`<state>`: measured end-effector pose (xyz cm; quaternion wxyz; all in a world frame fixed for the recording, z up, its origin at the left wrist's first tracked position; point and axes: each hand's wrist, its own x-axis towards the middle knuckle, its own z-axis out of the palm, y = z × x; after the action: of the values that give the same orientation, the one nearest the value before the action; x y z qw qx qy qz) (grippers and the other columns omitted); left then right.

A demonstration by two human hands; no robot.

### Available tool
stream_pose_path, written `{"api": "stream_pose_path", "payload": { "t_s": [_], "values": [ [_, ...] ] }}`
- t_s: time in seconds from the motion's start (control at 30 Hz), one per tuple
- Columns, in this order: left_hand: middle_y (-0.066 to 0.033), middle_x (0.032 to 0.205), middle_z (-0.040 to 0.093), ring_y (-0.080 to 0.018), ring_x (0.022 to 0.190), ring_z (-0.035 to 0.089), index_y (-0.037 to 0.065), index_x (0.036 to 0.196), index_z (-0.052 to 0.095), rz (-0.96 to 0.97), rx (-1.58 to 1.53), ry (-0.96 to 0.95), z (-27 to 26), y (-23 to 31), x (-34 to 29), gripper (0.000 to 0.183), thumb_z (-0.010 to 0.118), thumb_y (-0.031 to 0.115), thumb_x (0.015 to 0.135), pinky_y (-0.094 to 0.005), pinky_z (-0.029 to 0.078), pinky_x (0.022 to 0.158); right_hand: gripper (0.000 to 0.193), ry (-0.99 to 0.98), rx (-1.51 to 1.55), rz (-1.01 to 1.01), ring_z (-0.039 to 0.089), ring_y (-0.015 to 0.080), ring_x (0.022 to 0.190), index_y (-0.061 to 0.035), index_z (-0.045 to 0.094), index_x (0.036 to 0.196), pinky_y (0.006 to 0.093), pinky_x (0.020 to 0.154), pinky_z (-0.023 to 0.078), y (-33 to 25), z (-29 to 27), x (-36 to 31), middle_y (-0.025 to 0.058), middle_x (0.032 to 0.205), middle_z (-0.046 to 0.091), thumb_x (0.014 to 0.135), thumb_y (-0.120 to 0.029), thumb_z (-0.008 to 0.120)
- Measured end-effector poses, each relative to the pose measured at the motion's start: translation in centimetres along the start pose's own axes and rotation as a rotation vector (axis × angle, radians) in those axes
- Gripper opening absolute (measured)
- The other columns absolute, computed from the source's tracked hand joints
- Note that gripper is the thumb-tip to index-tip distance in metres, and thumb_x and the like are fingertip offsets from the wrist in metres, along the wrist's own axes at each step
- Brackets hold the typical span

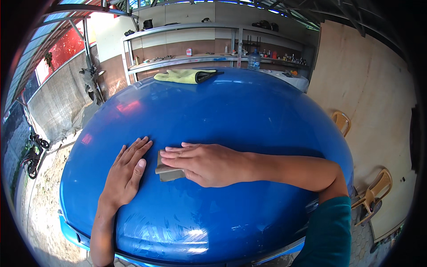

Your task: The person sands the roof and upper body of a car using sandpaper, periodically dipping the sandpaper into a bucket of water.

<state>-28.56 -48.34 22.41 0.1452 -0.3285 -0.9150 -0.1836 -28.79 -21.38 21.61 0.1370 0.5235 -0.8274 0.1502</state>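
Grey-brown block [165, 167] sits on the curved blue panel [249, 120], L of mid, well in from the edges. Bare blue beyond it up to the yellow cloth [180, 76] nr the far rim; tighter to the L, w/ L hand [126, 173] just beside, palm flat, fingers slightly apart, holding nothing. R hand [207, 164] has the block, fingers over its top. Exposed end points L; long axis can't tell, hand covers the rest.
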Motion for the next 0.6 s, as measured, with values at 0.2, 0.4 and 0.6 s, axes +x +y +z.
{"api": "stream_pose_path", "payload": {
  "t_s": [0.2, 0.4, 0.6],
  "values": [
    [-0.0147, 0.155, 0.045, -0.0331, 0.148, 0.034, 0.006, 0.147, 0.048, 0.039, -0.023, 0.002, 0.5, 0.7, 1.1, 0.056, 0.026, 0.039, 0.108, -0.0494, 0.018, 0.124, 0.041, 0.148, -0.186, 0.585, 0.059, 0.0339, 0.125, -0.0022, 0.062, 0.131, 0.0389, 0.106, 0.050, 14.8, -7.1, -4.0, 0.0156, 0.138, 0.060, 0.094, -0.001, 0.046],
    [-0.0149, 0.155, 0.045, -0.0337, 0.148, 0.033, 0.005, 0.147, 0.049, -0.004, 0.001, 0.013, 0.1, 0.3, 0.2, 0.056, 0.027, 0.040, 0.108, -0.0499, 0.018, 0.124, 0.047, 0.193, 0.035, 0.173, 0.059, 0.0269, 0.128, -0.0033, 0.063, 0.132, 0.0355, 0.110, 0.048, 6.0, -3.5, -5.3, 0.0131, 0.138, 0.061, 0.089, 0.011, 0.051],
    [-0.0150, 0.155, 0.044, -0.0339, 0.148, 0.034, 0.005, 0.146, 0.050, -0.002, 0.017, -0.020, 0.0, 0.5, 0.2, 0.055, 0.030, 0.039, 0.107, -0.0507, 0.019, 0.123, 0.052, 0.195, 0.022, 0.288, 0.061, 0.0263, 0.125, -0.0068, 0.063, 0.133, 0.0351, 0.111, 0.047, 5.3, -6.0, -9.9, 0.0117, 0.136, 0.062, 0.087, 0.012, 0.050]
  ]
}}
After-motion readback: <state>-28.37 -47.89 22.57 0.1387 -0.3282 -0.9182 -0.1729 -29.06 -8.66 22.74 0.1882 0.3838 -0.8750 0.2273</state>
